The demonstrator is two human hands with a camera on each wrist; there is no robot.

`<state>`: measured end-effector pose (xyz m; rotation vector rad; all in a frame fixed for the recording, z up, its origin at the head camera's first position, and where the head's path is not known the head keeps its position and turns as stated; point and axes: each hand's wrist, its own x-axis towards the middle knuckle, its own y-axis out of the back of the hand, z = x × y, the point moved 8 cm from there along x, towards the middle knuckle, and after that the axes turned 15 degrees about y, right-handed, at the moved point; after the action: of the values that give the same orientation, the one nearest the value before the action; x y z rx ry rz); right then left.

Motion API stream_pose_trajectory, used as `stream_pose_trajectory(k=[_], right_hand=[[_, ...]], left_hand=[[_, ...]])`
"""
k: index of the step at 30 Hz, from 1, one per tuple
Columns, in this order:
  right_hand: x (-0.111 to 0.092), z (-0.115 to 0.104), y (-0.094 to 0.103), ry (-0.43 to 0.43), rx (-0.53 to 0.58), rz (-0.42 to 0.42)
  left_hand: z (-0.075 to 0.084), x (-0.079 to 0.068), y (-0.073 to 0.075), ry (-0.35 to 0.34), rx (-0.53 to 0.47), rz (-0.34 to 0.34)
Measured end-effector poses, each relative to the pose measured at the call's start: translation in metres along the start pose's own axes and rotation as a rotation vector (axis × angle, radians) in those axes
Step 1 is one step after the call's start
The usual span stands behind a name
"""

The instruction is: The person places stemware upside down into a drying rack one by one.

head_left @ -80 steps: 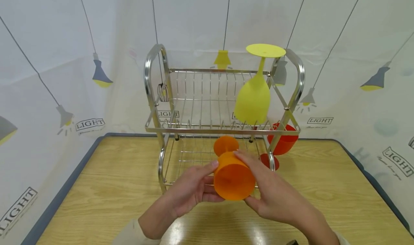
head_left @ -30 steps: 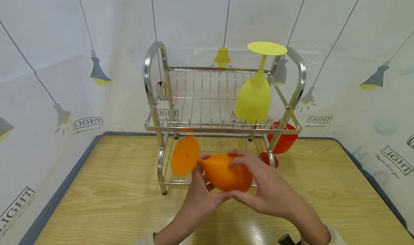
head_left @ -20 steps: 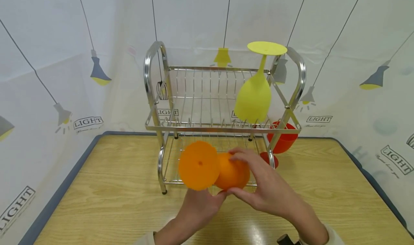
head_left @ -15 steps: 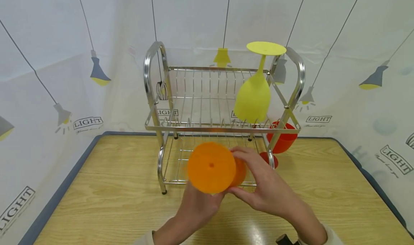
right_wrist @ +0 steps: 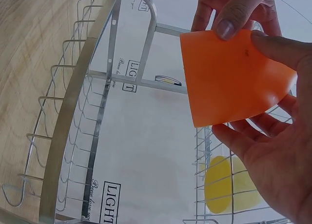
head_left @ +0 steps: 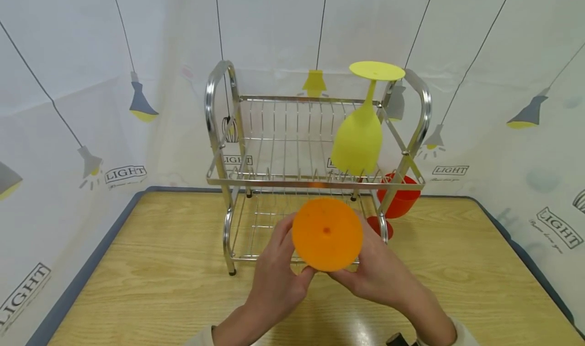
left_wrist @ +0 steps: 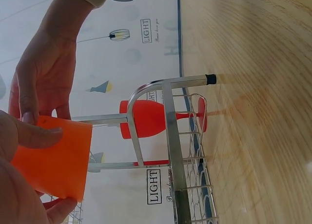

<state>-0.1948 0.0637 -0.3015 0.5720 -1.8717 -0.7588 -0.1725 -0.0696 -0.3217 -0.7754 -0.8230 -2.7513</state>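
Observation:
Both hands hold an orange plastic goblet (head_left: pixel 326 234) in front of the dish rack's lower tier. It is upside down, its round foot facing up to the head camera and hiding the bowl there. My left hand (head_left: pixel 276 270) grips the bowl from the left; in the left wrist view its thumb lies across the bowl (left_wrist: pixel 61 163). From the other side my right hand (head_left: pixel 379 272) grips it too, thumb and fingers curled round the bowl (right_wrist: pixel 229 85) in the right wrist view. The bowl's rim points down, above the table.
A two-tier metal dish rack (head_left: pixel 315 184) stands on the wooden table (head_left: pixel 151 264). An upside-down yellow goblet (head_left: pixel 358 145) sits at the right of its upper tier. Behind the rack's right side, a red goblet (head_left: pixel 402 201) stands upright. A patterned white cloth (head_left: pixel 169 41) hangs around the table.
The orange goblet has turned from bowl opening toward me, through lying sideways with its foot at the left, to upside down. Both hands stay on it; my left hand has shifted along the bowl.

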Motion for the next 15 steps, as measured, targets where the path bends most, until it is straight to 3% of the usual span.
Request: stream_pose_trajectory(k=[8,15], right_hand=[[0.0006,-0.0025,0.0017,0.039,-0.010,0.017],[0.0028,-0.0042,0.0051,0.045,-0.047,-0.010]], left_hand=[[-0.0006,-0.0008,-0.0004,-0.006,-0.003,-0.009],[0.0026,-0.0024,0.0007,-0.078,-0.011,-0.006]])
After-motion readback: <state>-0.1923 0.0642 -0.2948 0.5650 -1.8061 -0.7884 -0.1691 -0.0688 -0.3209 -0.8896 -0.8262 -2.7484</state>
